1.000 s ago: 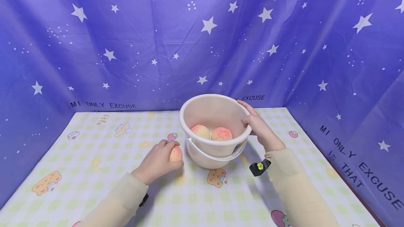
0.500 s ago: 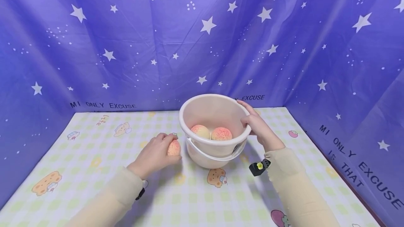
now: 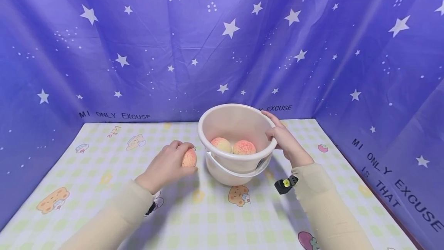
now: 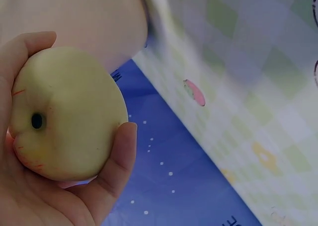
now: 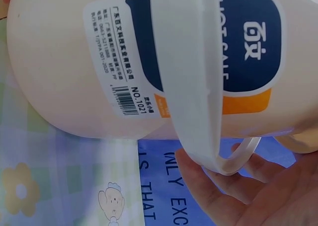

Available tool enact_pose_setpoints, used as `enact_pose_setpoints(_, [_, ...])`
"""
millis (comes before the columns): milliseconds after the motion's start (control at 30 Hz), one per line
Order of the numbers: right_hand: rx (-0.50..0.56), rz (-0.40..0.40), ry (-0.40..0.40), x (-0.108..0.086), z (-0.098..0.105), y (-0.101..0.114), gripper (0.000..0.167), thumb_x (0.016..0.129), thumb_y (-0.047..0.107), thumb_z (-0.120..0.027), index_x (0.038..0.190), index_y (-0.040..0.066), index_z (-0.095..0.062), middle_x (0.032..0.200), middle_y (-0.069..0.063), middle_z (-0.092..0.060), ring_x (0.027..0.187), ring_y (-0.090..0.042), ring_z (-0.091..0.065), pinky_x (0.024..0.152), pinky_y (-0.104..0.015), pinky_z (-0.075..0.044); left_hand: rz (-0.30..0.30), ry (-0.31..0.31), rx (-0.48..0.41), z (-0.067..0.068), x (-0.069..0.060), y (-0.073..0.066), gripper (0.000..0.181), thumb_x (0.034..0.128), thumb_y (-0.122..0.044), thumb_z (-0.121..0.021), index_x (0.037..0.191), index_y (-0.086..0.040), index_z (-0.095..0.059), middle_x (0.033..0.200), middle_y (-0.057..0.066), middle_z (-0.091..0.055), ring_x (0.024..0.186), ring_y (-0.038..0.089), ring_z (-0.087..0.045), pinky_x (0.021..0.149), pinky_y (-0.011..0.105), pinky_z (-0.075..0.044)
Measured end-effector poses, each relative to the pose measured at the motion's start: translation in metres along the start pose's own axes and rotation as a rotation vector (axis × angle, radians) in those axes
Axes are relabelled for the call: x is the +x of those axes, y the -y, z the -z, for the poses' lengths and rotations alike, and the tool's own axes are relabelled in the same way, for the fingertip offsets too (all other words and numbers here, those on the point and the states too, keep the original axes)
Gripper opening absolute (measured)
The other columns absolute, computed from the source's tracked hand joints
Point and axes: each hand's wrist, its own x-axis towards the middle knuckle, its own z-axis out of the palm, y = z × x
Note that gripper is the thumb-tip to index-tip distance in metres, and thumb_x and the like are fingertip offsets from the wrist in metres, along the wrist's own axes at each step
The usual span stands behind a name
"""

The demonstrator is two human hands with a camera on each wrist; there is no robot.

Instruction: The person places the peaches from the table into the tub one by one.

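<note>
My left hand (image 3: 165,167) holds a peach (image 3: 189,158) just left of the bucket, above the tablecloth. In the left wrist view, thumb and fingers curl around the peach (image 4: 69,112); its pale yellow side and a small dark hole face the camera. The cream plastic bucket (image 3: 229,176) stands at mid-table with its white handle (image 3: 227,169) hanging down in front. Two red-speckled peaches lie inside, one on the left (image 3: 221,144) and one on the right (image 3: 244,147). My right hand (image 3: 286,140) grips the bucket's right rim. A label (image 5: 121,57) shows on the bucket in the right wrist view.
A green-and-white checked tablecloth (image 3: 104,153) with cartoon prints covers the table. Behind it and to the right hang purple-blue star-patterned curtains (image 3: 156,49). A black strap with a yellow flower (image 3: 286,183) sits at my right wrist.
My left hand has moved a little left and farther back, carrying the peach slightly away from the bucket. The right hand, the bucket and the peaches inside stay put.
</note>
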Motion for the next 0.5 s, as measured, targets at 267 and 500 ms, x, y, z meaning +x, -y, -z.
enact_pose_setpoints(267, [0.002, 0.003, 0.005, -0.001, 0.000, 0.000, 0.099, 0.069, -0.002, -0.041, 0.159, 0.033, -0.017, 0.163, -0.016, -0.019, 0.127, -0.037, -0.043, 0.069, -0.031, -0.050, -0.014, -0.023, 0.004, 0.008, 0.001, -0.001, 0.062, 0.0761, -0.041, -0.076, 0.129, -0.011, -0.061, 0.123, 0.019, -0.061, 0.104, 0.038, -0.062, 0.090, 0.052, -0.051])
enact_pose_setpoints(500, [0.002, 0.010, 0.007, -0.001, 0.000, 0.000, 0.098, 0.070, -0.002, -0.040, 0.159, 0.032, -0.017, 0.163, -0.016, -0.019, 0.127, -0.037, -0.042, 0.069, -0.031, -0.051, -0.043, -0.051, 0.012, 0.016, 0.001, -0.004, 0.064, 0.0761, -0.041, -0.077, 0.129, -0.010, -0.061, 0.122, 0.019, -0.061, 0.105, 0.038, -0.061, 0.090, 0.052, -0.051])
